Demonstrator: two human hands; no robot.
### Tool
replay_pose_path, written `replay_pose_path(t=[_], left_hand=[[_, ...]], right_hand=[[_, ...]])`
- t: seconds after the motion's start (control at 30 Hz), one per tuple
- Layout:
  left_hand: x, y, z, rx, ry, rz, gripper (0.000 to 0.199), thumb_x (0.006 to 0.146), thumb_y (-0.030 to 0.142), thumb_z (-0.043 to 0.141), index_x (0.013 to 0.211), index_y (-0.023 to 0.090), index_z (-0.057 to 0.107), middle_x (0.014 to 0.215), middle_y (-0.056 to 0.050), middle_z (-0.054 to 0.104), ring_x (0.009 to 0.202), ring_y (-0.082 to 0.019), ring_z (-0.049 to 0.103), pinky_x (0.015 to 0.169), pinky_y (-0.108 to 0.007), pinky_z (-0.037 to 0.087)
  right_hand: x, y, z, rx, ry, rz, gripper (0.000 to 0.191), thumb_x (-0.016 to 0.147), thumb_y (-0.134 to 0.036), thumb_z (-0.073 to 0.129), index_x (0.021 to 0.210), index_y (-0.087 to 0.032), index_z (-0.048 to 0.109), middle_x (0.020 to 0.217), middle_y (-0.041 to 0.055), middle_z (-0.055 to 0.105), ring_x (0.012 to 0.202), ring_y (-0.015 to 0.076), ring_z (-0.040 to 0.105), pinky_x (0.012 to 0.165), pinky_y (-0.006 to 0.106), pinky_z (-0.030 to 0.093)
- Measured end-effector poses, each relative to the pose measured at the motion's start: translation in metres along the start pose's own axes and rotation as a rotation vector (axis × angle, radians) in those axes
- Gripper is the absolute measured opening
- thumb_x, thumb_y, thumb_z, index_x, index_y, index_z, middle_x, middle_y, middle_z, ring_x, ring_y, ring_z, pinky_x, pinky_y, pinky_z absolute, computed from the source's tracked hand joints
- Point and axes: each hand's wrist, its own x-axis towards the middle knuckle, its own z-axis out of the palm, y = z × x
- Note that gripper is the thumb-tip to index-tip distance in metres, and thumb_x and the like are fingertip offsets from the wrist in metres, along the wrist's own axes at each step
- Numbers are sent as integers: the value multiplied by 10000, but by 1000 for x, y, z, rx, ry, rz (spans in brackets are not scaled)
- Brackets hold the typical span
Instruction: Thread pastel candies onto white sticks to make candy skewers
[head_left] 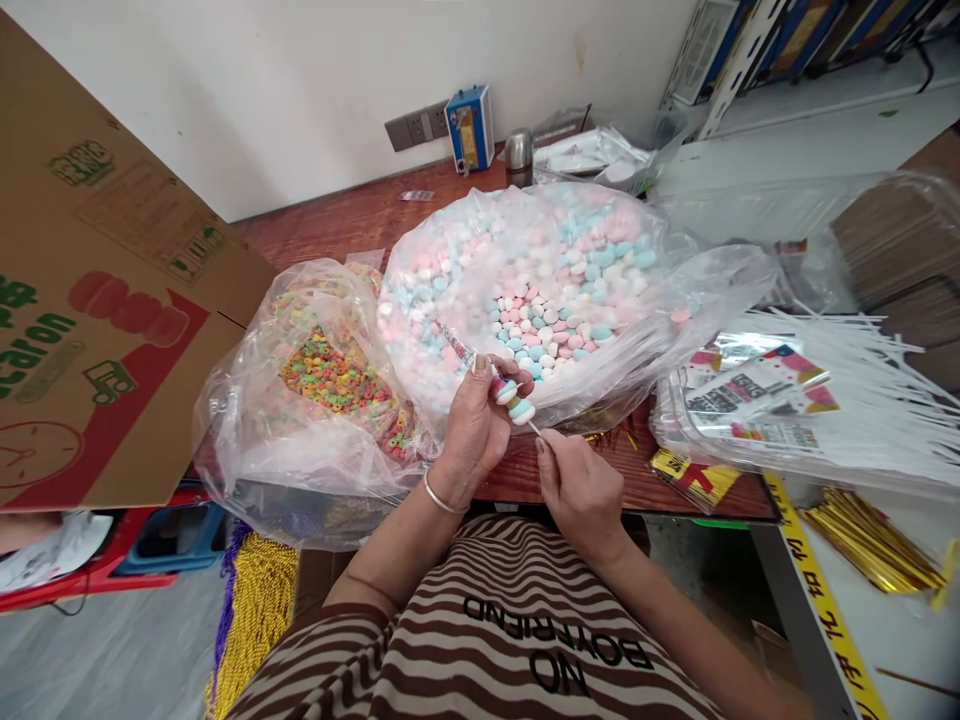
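Well, the candy skewer (523,411) slants by the near edge of the big candy bag (480,235), upper part clamped in the left hand (474,420), stick pinched lower by the right (589,492).

Candy skewer (521,410) bridges gap between left hand (476,425) and right hand (586,490), closing passage there. Ahead of both, bulging bag of pastel candies (547,235) blocks low travel; air above it open. Left of left hand, bag of ring candies (300,440), then tall cardboard box (112,300) like wall. Right of right hand, strip of wooden tabletop (637,475) free up to gold packets (694,480); container of white sticks (780,462) obstructs farther forward-right.
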Motion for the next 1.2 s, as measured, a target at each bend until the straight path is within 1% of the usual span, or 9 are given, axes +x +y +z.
replay_pose_path(t=[0.13,0.37,0.47,0.57,0.67,0.73,0.9,1.07,1.2], left_hand=[[-3,1,4,-8,-38,-34,281,937,444,633,838,182,606,831,-9,603,773,-114,612,848,-287,529],[-5,-5,2,-76,-217,-141,290,936,464,627,845,191,596,754,1,555,718,-125,601,806,-297,544],[-8,-11,-1,-20,-249,-165,286,891,467,688,864,198,597,744,6,564,730,-140,628,755,-284,546],[-6,-7,-3,85,-230,-135,314,801,425,794,946,195,638,872,-29,665,884,-189,690,817,-306,548],[4,7,-4,43,-206,-29,374,804,391,799,1101,210,662,1089,-63,709,1014,-199,695,945,-344,531],[13,16,-4,-34,-172,11,317,860,359,751,1135,227,664,1003,-23,708,928,-147,697,960,-318,527],[19,19,4,-123,-93,7,133,949,302,651,862,204,624,623,74,473,552,-49,519,823,-235,537],[11,14,13,-119,-61,-27,228,1000,352,515,863,199,614,687,31,521,657,-98,581,804,-276,538],[6,11,16,-115,-18,-24,168,983,226,479,893,191,616,723,18,545,705,-110,611,809,-287,533]], right_hand=[[0,0,-4,101,-118,10,205,970,-356,549,929,-184,653,655,27,586,562,145,503,557,284,379],[4,-20,-7,1219,-488,680,294,907,-476,646,801,-221,544,475,-154,209,344,40,101,359,200,179],[4,-18,-3,1168,-360,647,295,907,-488,653,827,-218,567,489,-144,247,362,46,142,377,204,195],[4,-12,-3,792,-187,427,298,917,-484,645,811,-208,607,546,-85,391,457,77,302,448,224,264],[5,-8,-7,489,-133,250,241,924,-412,641,813,-199,650,615,-45,487,552,100,383,537,249,325],[6,-8,-9,458,-129,226,219,922,-394,645,820,-201,660,613,-44,486,558,104,381,549,256,327],[10,-11,-6,883,-274,496,273,888,-479,685,871,-210,648,573,-81,381,464,73,270,435,223,235],[13,-19,-9,1255,-408,769,281,840,-441,732,841,-167,668,592,-102,314,434,26,171,413,191,202],[9,-17,-8,1179,-457,771,304,853,-469,711,858,-165,695,579,-103,291,433,35,143,396,196,183]])
